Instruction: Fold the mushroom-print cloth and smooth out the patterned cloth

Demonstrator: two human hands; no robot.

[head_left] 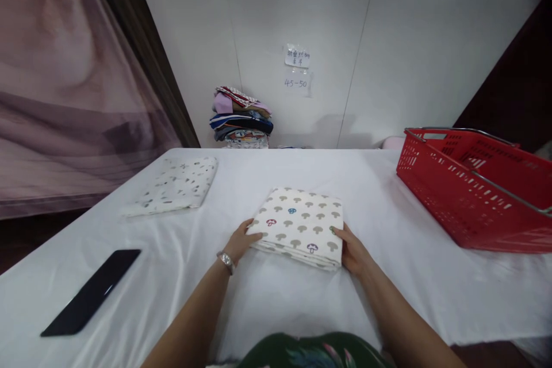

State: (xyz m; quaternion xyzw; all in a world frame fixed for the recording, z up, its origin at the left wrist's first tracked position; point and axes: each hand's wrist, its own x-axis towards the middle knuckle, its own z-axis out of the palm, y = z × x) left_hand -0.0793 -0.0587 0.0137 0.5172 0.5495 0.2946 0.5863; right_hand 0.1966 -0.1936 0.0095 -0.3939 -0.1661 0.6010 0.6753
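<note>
A folded white cloth printed with grey mushrooms (297,221) lies in front of me, with a few mushrooms in red, blue and purple. My left hand (241,241) grips its left front corner, thumb on top and fingers at the side and beneath. At the right edge my right hand (351,248) holds the cloth the same way, thumb over the upper face. Both hands are closed on it, and the fingers underneath are hidden. The cloth looks level, at or just above the white-covered table (267,305).
Another folded white cloth with small grey marks (179,184) lies at the back left. A flat black slab (92,293) rests at the left front. On the right stands a red plastic basket (457,195). Beyond the far edge rises a stack of folded fabrics (241,118) against the wall.
</note>
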